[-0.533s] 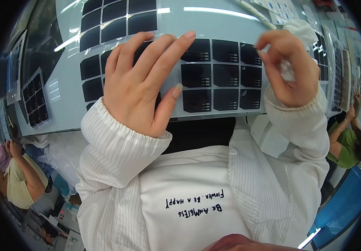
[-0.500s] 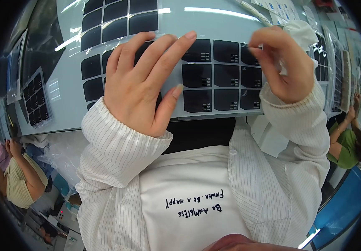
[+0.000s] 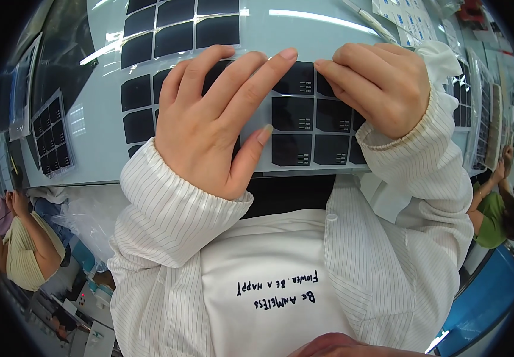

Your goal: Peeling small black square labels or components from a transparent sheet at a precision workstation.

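Observation:
Black rectangular panels with small light markings (image 3: 291, 114) lie in rows on the pale table in front of me. My left hand (image 3: 206, 122) is spread flat over them, fingers apart, with more black panels (image 3: 138, 127) showing to its left. Whether both groups belong to one sheet is hidden under this hand. Over the right-hand columns, my right hand (image 3: 382, 89) is closed in a pinch, its fingertips at the upper edge of a panel. Anything between those fingertips is too small to make out.
Another sheet of black panels (image 3: 175, 37) lies beyond my left hand, and a smaller one (image 3: 53, 135) at the far left. A white sheet with blue marks (image 3: 404, 21) and a crumpled white piece (image 3: 438, 59) are at the back right. Other people sit at both sides.
My right hand has moved left and a little down, and its fingertips have come together at the panels. My left hand stays spread in its place on the panels.

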A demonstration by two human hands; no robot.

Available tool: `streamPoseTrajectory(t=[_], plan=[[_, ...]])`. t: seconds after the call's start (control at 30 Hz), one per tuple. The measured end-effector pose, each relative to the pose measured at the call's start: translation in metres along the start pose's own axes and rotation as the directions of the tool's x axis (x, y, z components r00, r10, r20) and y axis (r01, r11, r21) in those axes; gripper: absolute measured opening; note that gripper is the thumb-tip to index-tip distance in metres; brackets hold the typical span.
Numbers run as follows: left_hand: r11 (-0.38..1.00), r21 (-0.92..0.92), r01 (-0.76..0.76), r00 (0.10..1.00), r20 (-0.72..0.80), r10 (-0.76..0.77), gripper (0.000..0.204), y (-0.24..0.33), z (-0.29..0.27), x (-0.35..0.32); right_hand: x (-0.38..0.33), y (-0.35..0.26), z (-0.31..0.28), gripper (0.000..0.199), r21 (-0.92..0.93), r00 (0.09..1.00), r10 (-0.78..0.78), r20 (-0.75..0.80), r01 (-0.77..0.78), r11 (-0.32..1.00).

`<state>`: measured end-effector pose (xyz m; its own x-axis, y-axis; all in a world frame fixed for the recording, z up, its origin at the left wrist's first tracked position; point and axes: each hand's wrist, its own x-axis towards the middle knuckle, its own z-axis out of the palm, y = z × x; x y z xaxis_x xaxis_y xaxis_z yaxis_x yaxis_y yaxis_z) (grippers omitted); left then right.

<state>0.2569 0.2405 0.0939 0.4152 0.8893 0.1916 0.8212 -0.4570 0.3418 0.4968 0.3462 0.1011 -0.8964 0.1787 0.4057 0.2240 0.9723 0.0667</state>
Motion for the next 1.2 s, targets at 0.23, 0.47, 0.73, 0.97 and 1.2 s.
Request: streamPoseTrajectory(t=[0.23,0.47,0.73,0.97,1.2], plan=[[1.000,0.009,0.003,1.000,-0.003,-0.003,0.070,0.000,-0.001,0.000,0.002,0.003,-0.003,0.029,0.036,1.000,-0.024,-0.002,0.024,0.999],[1.000,0.001,0.016,1.000,0.004,-0.016,0.071,-0.001,-0.002,-0.001,-0.022,-0.002,-0.015,0.026,0.212,0.992,0.123,0.020,-0.125,0.969],[1.000,0.014,-0.025,1.000,-0.001,0.025,0.069,-0.001,0.002,-0.001,-0.062,-0.024,-0.052,0.022,0.294,0.873,0.440,0.209,-0.485,0.824],[0.997,0.033,-0.063,0.998,-0.023,0.064,0.067,-0.003,0.005,0.002,-0.099,-0.037,-0.068,0.034,0.614,0.705,0.708,0.044,-0.578,0.538],[0.994,0.088,-0.058,0.997,-0.041,0.062,0.064,-0.006,0.007,-0.004,-0.070,-0.039,-0.039,0.030,0.512,0.719,0.694,-0.033,-0.585,0.629]])
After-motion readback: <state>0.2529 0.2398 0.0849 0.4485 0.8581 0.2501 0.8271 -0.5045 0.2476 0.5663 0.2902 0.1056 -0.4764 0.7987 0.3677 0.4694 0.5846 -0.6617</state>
